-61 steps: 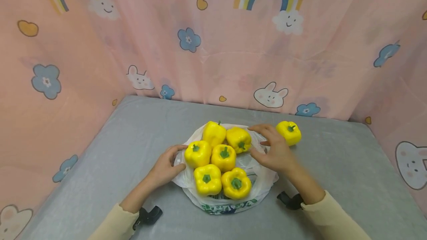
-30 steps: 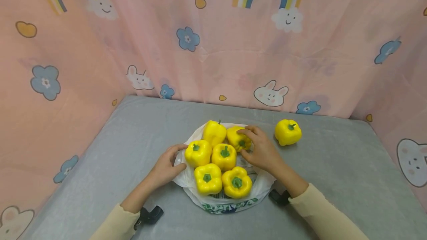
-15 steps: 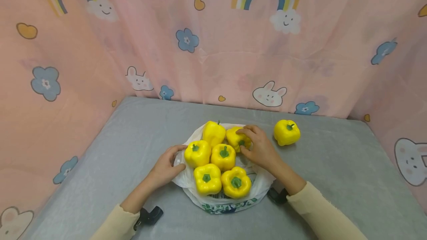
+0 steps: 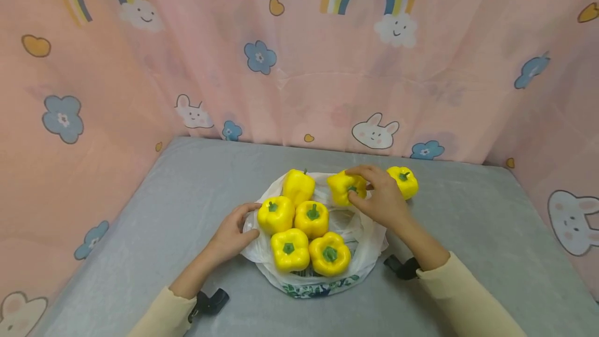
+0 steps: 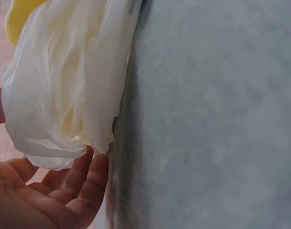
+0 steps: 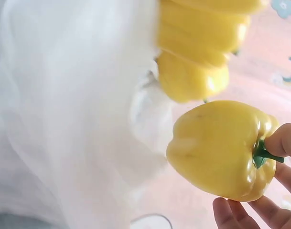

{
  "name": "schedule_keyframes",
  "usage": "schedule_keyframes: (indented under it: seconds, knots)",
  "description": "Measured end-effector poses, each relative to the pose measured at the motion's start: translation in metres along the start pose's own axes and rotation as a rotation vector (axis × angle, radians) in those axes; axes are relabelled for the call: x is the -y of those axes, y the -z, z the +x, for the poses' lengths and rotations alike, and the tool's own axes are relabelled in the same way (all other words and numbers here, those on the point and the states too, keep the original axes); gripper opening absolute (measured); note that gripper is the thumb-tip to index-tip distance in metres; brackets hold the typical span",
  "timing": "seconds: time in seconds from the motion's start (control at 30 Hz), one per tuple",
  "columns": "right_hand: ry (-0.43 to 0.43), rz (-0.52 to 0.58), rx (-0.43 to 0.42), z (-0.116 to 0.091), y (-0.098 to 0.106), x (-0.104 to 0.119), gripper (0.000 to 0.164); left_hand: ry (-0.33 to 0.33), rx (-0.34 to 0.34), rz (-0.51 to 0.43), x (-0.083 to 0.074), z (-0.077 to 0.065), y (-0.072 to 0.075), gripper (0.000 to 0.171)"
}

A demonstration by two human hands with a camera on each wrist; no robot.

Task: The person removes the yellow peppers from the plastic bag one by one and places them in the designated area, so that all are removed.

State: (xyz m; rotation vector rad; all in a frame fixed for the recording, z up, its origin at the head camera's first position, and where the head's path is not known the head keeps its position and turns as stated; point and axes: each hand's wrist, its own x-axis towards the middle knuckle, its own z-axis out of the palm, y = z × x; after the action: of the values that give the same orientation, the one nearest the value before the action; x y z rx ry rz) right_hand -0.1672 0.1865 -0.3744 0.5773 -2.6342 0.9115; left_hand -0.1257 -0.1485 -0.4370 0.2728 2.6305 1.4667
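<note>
My right hand [image 4: 386, 199] holds a yellow bell pepper [image 4: 343, 186] by its stem end, above the right rear of a white plastic bag [image 4: 367, 269]. In the right wrist view the pepper [image 6: 221, 148] is off the bag, thumb by its green stem [image 6: 262, 154] and fingers beneath. My left hand [image 4: 234, 230] rests against the bag's left side, thumb and fingers apart. Its fingertips touch the plastic [image 5: 64, 86] in the left wrist view. Several more yellow bell peppers [image 4: 312, 218] sit in the open bag, stems mostly up.
Another yellow bell pepper [image 4: 405, 182] stands on the grey-covered table [image 4: 468, 243] right of the bag, partly behind my right hand. A pink printed curtain [image 4: 299, 82] encloses the table's back and sides. Black wrist devices [image 4: 210, 302] are worn on both wrists.
My right hand came left to the right rear pepper in the bag, took hold of it, then lifted it out and to the right. My left hand stayed in place.
</note>
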Motion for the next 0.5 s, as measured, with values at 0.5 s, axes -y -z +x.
schedule_keyframes:
  seconds: [0.5]
  knots:
    - [-0.050,-0.028,-0.208,0.001,0.070,-0.025,0.036,0.028,-0.010,0.018,-0.002,0.000,-0.002,0.052]
